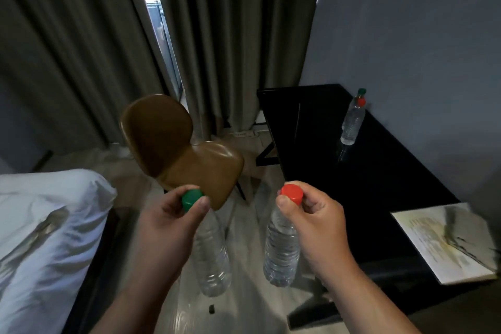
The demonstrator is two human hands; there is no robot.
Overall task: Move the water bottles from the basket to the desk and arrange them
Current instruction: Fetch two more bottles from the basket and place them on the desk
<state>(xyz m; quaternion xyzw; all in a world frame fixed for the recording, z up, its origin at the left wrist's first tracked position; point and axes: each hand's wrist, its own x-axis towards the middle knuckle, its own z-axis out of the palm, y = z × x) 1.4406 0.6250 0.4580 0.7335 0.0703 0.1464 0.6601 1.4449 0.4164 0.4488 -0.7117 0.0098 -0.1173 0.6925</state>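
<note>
Gripping green-cap bottle [212, 260] in left hand [173, 215], red-cap bottle [282, 251] in right hand [315, 218]; necks hidden, bodies blurred.

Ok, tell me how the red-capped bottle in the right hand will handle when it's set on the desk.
The right hand pinches the red-capped bottle by its cap; it looks full, so probably heavy for its size. Its thin ribbed wall likely dents if squeezed. Tall and narrow, it may tip on the glossy desk unless set down squarely.
</note>
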